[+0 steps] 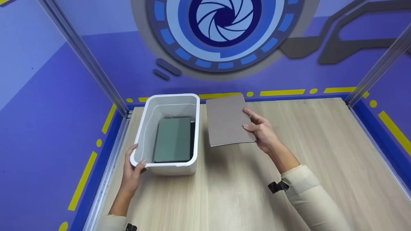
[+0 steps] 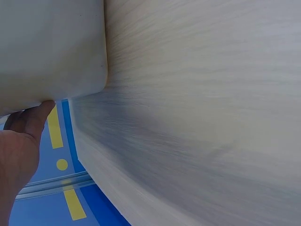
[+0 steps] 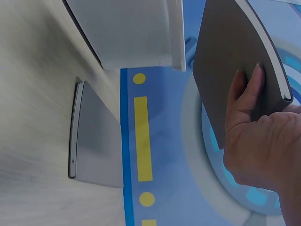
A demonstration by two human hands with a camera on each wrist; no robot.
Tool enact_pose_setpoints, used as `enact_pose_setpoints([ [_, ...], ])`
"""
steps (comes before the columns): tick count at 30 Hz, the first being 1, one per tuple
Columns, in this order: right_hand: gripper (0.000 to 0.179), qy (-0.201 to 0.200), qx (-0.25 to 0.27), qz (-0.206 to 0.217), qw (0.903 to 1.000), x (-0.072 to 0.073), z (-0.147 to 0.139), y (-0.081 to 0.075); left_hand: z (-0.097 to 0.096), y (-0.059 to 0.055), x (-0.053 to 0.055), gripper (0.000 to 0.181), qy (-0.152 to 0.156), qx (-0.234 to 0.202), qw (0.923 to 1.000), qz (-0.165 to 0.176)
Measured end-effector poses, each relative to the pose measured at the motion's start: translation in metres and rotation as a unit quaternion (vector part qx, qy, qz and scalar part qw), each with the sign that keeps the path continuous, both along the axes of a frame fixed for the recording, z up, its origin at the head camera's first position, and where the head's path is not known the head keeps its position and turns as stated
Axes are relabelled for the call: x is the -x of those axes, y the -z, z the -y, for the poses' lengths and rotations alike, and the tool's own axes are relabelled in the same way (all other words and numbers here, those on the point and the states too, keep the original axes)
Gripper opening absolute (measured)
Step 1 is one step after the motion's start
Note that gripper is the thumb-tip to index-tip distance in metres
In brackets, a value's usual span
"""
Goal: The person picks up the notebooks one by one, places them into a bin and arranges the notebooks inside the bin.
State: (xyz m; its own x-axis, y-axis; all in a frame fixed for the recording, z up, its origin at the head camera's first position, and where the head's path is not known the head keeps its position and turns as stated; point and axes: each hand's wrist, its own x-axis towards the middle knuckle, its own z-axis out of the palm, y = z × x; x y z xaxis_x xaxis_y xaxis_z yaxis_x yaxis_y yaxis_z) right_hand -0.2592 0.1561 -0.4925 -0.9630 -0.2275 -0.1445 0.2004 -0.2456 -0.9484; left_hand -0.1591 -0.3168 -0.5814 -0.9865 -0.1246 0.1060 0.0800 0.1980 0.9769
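Note:
My right hand grips a taupe hardcover notebook by its right edge, thumb on the upper cover and fingers beneath. In the right wrist view the notebook is held above the table, its white page edge showing. A white plastic bin stands to its left. Inside the bin lies a green book, with something dark partly visible under its right side. My left hand holds the bin's near left corner, thumb over the rim; in the left wrist view its fingers press the outer wall.
A second grey notebook lies on the wooden table beside the bin, hidden in the head view beneath the held one. Blue printed panels with metal corner posts enclose the back and both sides.

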Motion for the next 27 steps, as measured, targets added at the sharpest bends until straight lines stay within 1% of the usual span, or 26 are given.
enact_pose_setpoints([
  [9, 0.072, -0.002, -0.009, 0.003, 0.9999, 0.001, 0.02, -0.003, 0.001, 0.002, 0.002, 0.068, -0.001, 0.002, 1.0, 0.008],
  [18, 0.073, -0.013, 0.007, -0.006, 0.9999, 0.002, 0.035, -0.002, 0.0, 0.003, 0.001, 0.068, -0.006, 0.003, 1.0, 0.001],
  [23, 0.074, -0.016, 0.01, -0.004, 0.9998, 0.001, 0.041, -0.003, 0.001, 0.003, 0.002, 0.068, 0.0, 0.013, 0.9999, 0.005],
  [27, 0.074, -0.019, 0.01, -0.008, 0.9997, 0.001, 0.045, -0.004, 0.002, 0.003, 0.001, 0.067, 0.005, 0.007, 0.9999, 0.008],
])
